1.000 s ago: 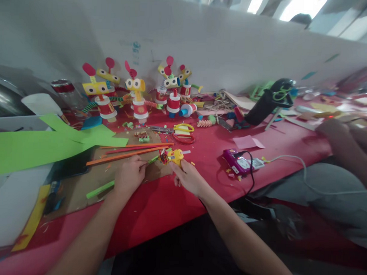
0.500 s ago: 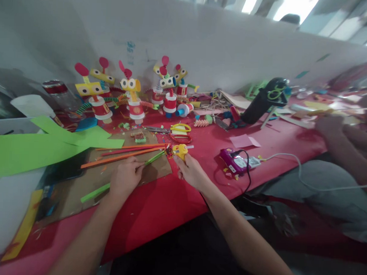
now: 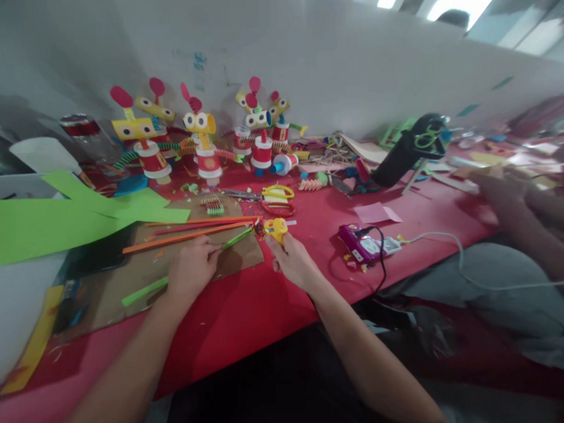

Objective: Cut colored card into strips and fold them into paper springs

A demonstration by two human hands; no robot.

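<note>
My left hand (image 3: 194,264) pinches a thin green paper strip (image 3: 237,238) over the brown cardboard (image 3: 107,298). My right hand (image 3: 292,258) is closed around a yellow glue gun (image 3: 276,228), its nozzle pointing left at the far end of that strip. Orange strips (image 3: 183,239) and red ones lie just beyond my left hand. Another green strip (image 3: 145,291) rests on the cardboard beside my left wrist. Scissors (image 3: 278,193) with yellow and red handles lie behind the glue gun. A small folded paper spring (image 3: 212,206) sits on the cardboard.
Paper-cup figures (image 3: 208,162) stand along the grey wall. Green paper sheets (image 3: 78,229) cover the left side. To the right are a purple power strip (image 3: 361,244) with cables and a black holder (image 3: 404,157). Another person's hands (image 3: 509,188) and leg show at far right.
The camera view has shifted slightly. Both hands keep nearly the same places and holds, with the glue gun still at the end of the green strip.
</note>
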